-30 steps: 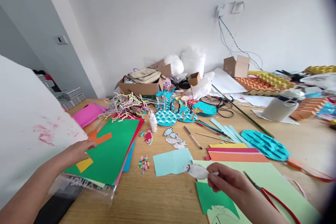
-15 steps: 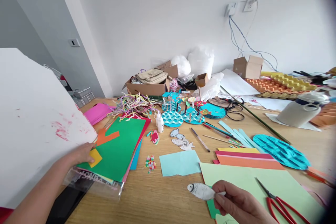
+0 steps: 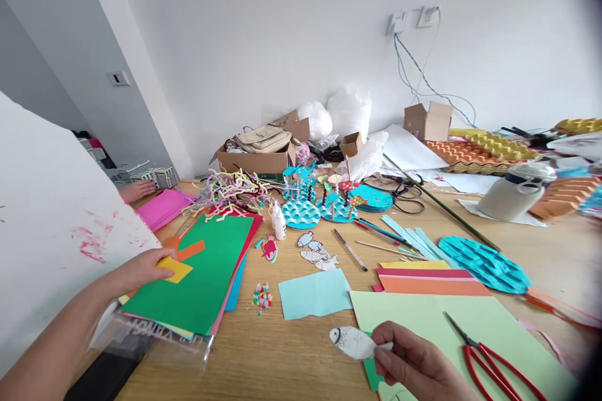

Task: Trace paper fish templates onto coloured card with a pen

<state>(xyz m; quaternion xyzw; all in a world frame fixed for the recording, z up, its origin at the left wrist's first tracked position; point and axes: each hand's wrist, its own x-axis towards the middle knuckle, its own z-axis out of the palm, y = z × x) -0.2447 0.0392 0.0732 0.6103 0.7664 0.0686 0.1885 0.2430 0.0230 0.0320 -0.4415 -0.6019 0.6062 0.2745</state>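
Observation:
Between its thumb and fingers, my left hand [image 3: 148,272] grips a small yellow paper piece [image 3: 177,270] over a green sheet [image 3: 202,288]. An orange paper strip [image 3: 192,250] lies just beyond it. At the lower right my right hand [image 3: 407,354] pinches the tail of a paper fish cutout [image 3: 352,343], its head pointing left. Red-handled scissors [image 3: 489,363] lie on the pale green sheet [image 3: 414,313] to the right. A light blue paper piece [image 3: 315,294] sits on the table beyond the fish.
More fish cutouts [image 3: 317,252], colored paper bits [image 3: 262,297], glue bottles [image 3: 279,223] and a pen [image 3: 350,249] lie mid-table. Another person's hand [image 3: 137,190] rests at the back left, behind a white board [image 3: 61,219]. A white jar [image 3: 515,191] stands at right.
My left hand has raised the yellow piece off the green sheet. The view has shifted slightly, and another person's hand now shows at the back left. My right hand still holds the fish.

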